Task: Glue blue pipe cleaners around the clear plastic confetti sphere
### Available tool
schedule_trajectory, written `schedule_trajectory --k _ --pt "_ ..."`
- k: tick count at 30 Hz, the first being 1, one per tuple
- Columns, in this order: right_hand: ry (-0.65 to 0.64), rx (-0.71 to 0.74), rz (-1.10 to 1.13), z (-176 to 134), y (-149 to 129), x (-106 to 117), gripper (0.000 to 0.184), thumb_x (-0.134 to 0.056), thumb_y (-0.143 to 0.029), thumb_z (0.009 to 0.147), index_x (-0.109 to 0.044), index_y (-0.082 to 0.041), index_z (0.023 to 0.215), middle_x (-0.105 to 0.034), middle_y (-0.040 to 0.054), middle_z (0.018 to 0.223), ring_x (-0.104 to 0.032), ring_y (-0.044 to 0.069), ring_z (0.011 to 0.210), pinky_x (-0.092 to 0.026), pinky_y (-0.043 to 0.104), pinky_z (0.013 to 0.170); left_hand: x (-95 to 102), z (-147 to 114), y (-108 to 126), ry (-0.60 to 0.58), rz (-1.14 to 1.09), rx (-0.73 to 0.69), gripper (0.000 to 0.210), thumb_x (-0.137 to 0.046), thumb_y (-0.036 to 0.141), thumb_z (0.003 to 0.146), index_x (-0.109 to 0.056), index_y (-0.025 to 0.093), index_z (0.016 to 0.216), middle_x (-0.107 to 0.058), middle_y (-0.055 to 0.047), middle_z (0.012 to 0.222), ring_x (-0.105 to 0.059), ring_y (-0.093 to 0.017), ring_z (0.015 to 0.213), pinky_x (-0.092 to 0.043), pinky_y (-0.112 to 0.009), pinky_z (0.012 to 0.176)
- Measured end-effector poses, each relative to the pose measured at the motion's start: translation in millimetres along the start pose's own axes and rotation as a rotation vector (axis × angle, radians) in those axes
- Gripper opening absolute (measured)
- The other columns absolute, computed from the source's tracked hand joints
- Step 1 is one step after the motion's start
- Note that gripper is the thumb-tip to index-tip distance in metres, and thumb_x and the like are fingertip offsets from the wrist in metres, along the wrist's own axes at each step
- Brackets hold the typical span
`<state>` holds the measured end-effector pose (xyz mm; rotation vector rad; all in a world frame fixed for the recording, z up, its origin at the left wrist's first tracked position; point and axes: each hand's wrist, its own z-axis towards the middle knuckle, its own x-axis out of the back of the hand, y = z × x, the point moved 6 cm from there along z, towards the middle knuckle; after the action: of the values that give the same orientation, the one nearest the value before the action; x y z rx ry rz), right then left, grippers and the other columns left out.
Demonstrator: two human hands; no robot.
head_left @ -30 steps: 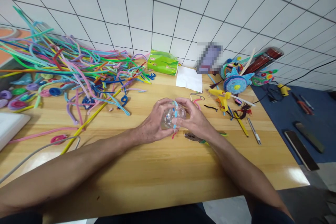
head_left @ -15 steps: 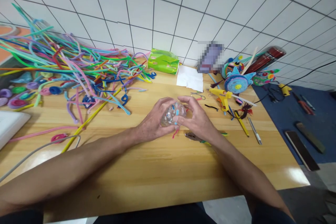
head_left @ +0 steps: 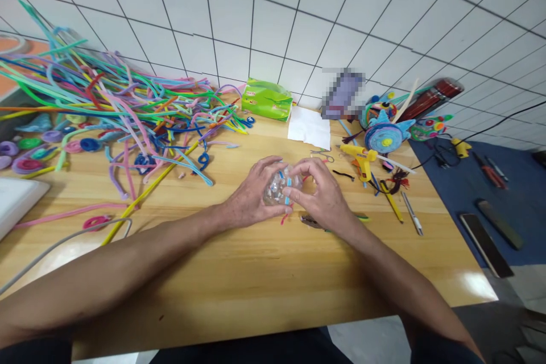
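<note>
A clear, rounded plastic piece (head_left: 275, 190) with blue strips and pale bits on it is held above the middle of the wooden table (head_left: 239, 284). My left hand (head_left: 251, 195) wraps round its left side, thumb underneath and fingers over the top. From the right, my right hand (head_left: 322, 193) pinches its edge near a blue strip with curled fingers and thumb. A small red fuzzy piece (head_left: 285, 218) shows just below it. Under my right wrist lies a brown and green object (head_left: 311, 221), partly hidden.
Colourful pipe cleaners (head_left: 128, 108) are heaped at left, with coiled pieces. A green tissue pack (head_left: 267, 99) and white paper (head_left: 309, 128) lie at the back. On the right are a yellow glue gun (head_left: 360, 158), a blue round craft fish (head_left: 387, 138), a yellow pencil (head_left: 391, 202) and a pen (head_left: 412, 213).
Both hands stay on the clear plastic piece, which has turned slightly. My right fingers have shifted a little along its edge.
</note>
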<state>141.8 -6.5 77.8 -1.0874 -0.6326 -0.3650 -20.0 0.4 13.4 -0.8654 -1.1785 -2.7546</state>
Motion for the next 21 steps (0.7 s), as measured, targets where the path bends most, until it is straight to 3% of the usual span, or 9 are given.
schedule_trajectory --k 9,14,21 --pt "0.062 0.058 0.057 -9 -3 -1 0.013 -0.079 -0.025 0.088 -0.071 -0.028 0.098 -0.069 0.0061 0.113 -0.066 0.027 0.111 -0.052 0.046 0.102 -2.0 3 -5 0.027 -0.028 -0.007 0.093 -0.089 0.044 0.081 -0.037 0.027 0.157 -0.051 -0.019 0.152 -0.049 -0.038 0.147 -0.049 -0.062 0.121" --pt "0.043 0.109 0.020 -18 0 -7 0.008 -0.076 -0.028 0.092 -0.071 -0.026 0.099 -0.066 0.0103 0.135 -0.063 0.029 0.126 -0.050 0.052 0.108 -1.5 2 -7 0.011 -0.011 0.015 0.093 -0.089 0.044 0.082 -0.037 0.027 0.157 -0.051 -0.019 0.153 -0.050 -0.038 0.147 -0.048 -0.062 0.121" --pt "0.088 0.154 0.111 -21 6 -6 0.007 -0.074 -0.022 0.096 -0.072 -0.026 0.092 -0.071 0.0077 0.130 -0.067 0.025 0.120 -0.053 0.046 0.102 0.5 5 -13 -0.060 -0.074 -0.003 0.109 -0.094 0.058 0.073 -0.035 0.027 0.159 -0.050 -0.021 0.155 -0.047 -0.041 0.150 -0.046 -0.063 0.123"
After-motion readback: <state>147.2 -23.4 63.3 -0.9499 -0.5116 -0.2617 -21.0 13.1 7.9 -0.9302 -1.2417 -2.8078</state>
